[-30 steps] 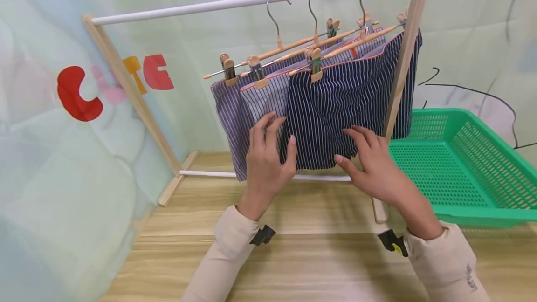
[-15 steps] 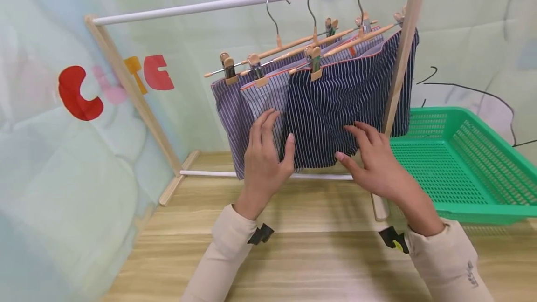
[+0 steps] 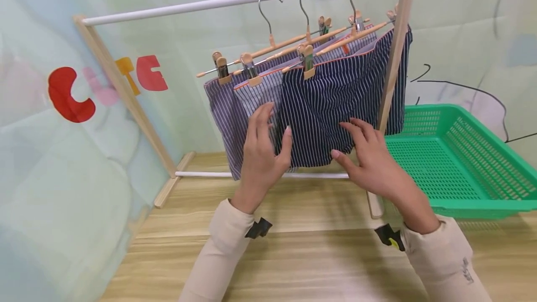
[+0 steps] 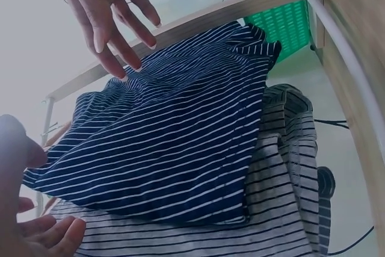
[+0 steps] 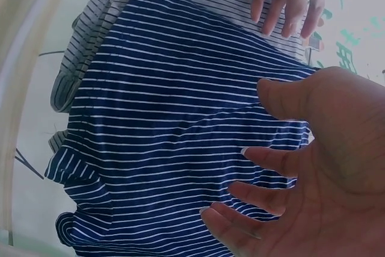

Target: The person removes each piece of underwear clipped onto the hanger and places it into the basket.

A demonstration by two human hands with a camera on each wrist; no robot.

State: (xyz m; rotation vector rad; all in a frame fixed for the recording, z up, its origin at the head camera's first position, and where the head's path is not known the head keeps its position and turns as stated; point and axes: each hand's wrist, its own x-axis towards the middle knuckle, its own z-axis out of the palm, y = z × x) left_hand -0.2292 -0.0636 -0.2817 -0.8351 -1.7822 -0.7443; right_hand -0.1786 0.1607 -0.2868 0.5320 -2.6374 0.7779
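Observation:
Navy striped shorts [image 3: 323, 111] hang nearest, clipped along the waistband to a hanger [image 3: 352, 40]. Behind them hang light grey striped shorts [image 3: 258, 94] and purple striped shorts [image 3: 222, 106], each on its own clip hanger. My left hand [image 3: 262, 153] is raised before the grey pair, fingers loosely extended and thumb apart. Toward the lower right of the navy pair, my right hand [image 3: 369, 160] has its fingers spread and slightly bent. The right wrist view shows nothing between that hand's thumb and fingers [image 5: 258, 197]. Left fingertips [image 4: 75, 233] appear beside the grey cloth in the left wrist view.
A small garment rack with a white top rail [image 3: 189, 7] and wooden side posts [image 3: 126, 99] stands on the wood-grain table [image 3: 319, 255]. Right of it sits a green perforated basket [image 3: 482, 206]. A patterned cloth backdrop [image 3: 193, 45] with colourful letters hangs behind.
The head view has shifted, so the rack sits slightly further left. My left hand has risen a little against the grey shorts. The right hand keeps much the same pose; the shorts hang as before.

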